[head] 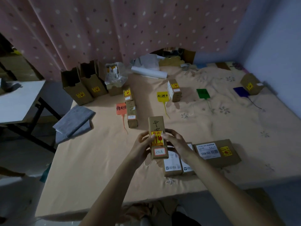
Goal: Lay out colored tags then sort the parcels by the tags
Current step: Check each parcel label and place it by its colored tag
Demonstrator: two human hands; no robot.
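Left hand [143, 142] and right hand [175, 141] clasp the "4-4" parcel [157, 137] label-up, likely reading its label to choose a tag.

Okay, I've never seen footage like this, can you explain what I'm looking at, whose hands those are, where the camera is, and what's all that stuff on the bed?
There is no machine here. One wide camera sits on a person's head, looking forward and down, so the arms reaching in from below are that person's own.

The left hand and right hand grip a tall cardboard parcel between them, with handwriting on top and a yellow and red sticker.

Below is a bed sheet. Four coloured tags lie across it: an orange tag, a yellow tag, a green tag and a blue tag. Parcels already stand beside the orange, yellow and blue ones. More unsorted parcels wait near the right hand.
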